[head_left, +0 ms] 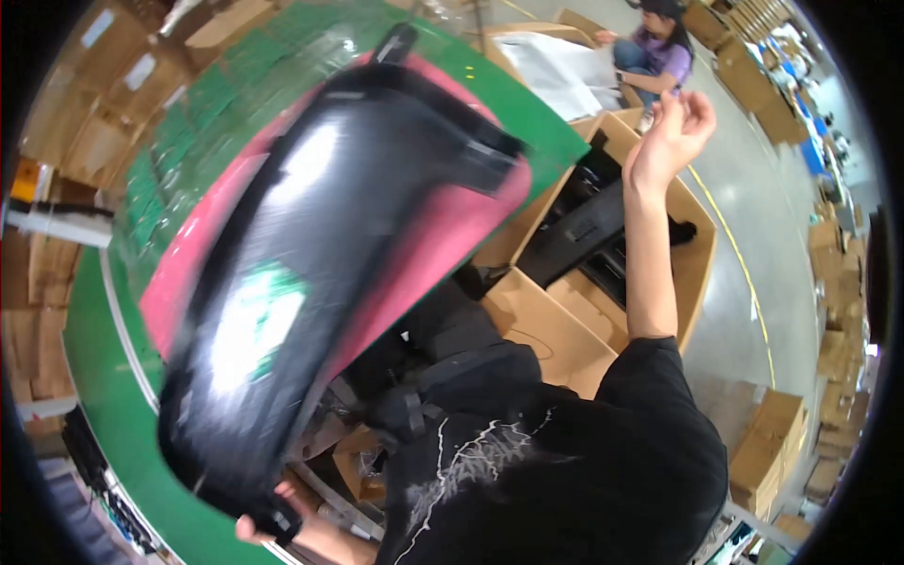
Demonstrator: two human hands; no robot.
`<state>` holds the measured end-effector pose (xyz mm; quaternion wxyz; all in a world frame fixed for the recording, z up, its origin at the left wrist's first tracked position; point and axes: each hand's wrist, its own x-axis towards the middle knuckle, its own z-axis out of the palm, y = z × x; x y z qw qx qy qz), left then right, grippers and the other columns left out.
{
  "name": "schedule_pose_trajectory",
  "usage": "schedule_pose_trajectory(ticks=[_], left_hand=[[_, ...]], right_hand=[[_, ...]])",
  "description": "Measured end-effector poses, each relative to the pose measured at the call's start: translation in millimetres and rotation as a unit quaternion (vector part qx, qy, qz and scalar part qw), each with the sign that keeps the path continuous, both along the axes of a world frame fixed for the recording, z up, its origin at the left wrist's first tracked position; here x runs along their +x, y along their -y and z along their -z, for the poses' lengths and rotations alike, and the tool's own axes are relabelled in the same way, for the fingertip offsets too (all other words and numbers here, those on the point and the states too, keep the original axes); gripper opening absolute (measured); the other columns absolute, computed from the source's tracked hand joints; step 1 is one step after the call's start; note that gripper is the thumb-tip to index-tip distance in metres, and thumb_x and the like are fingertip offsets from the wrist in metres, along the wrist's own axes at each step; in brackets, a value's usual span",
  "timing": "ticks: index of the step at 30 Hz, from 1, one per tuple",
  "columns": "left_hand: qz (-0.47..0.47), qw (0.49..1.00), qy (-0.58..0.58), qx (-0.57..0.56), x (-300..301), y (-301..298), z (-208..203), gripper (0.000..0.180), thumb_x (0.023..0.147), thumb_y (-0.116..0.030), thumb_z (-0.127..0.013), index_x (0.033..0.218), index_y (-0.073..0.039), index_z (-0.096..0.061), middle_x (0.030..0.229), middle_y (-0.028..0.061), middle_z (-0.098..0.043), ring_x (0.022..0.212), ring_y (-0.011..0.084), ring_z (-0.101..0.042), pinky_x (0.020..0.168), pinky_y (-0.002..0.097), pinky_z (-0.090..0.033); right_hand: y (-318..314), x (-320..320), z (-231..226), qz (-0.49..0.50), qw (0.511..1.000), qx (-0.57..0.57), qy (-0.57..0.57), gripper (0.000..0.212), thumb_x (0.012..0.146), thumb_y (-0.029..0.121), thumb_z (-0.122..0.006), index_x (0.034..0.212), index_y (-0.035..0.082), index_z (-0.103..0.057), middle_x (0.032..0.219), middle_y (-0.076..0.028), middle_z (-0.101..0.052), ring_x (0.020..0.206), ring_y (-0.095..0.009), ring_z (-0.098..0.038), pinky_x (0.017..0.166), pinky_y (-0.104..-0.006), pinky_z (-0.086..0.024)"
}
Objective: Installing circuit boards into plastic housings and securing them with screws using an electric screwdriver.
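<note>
A long, glossy black moulded plastic panel [311,217], slightly smeared by motion, slants over a pink sheet [461,221] on the green table [556,132]. My left hand [268,518] grips its near, lower end, thumb and fingers on either side of the tip. At the far end, a short black prong sticks out. My right hand [670,141] is raised over the far right side of an open cardboard box [702,273], fingers loosely curled and apart, holding nothing. Inside that box lie several black plastic parts [579,231].
Beyond the box, a person [664,56] in a purple top crouches by another carton lined with white wrapping [560,71]. Stacked cardboard boxes [113,94] line the left. A closed carton [767,452] stands at lower right, near a yellow floor line [749,273].
</note>
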<state>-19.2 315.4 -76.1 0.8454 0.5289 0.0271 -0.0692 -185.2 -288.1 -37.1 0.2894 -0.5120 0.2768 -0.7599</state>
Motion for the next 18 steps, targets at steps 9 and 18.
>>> schedule_pose_trajectory(ticks=[9, 18], left_hand=[[-0.193, 0.959, 0.114, -0.175, 37.3, -44.1, -64.4, 0.077, 0.067, -0.021, -0.064, 0.134, 0.005, -0.036, 0.131, 0.0215, -0.048, 0.095, 0.0249, -0.057, 0.064, 0.0248, -0.041], [-0.262, 0.933, 0.055, -0.240, 74.6, -153.5, -40.5, 0.068, 0.075, -0.022, -0.058, 0.134, 0.005, -0.035, 0.132, 0.0198, -0.050, 0.112, 0.0249, -0.057, 0.072, 0.0274, -0.047]], right_hand=[[9.2, -161.5, 309.7, 0.273, 0.635, 0.532, -0.488, 0.081, 0.069, 0.037, -0.072, 0.129, -0.005, -0.038, 0.127, -0.028, -0.041, 0.120, -0.041, -0.043, 0.098, -0.0453, -0.041], [-60.5, -203.4, 437.6, -0.043, 0.627, 0.726, -0.279, 0.044, 0.072, 0.031, -0.072, 0.106, 0.011, -0.051, 0.088, -0.005, -0.050, 0.072, -0.019, -0.048, 0.060, -0.0369, -0.040]])
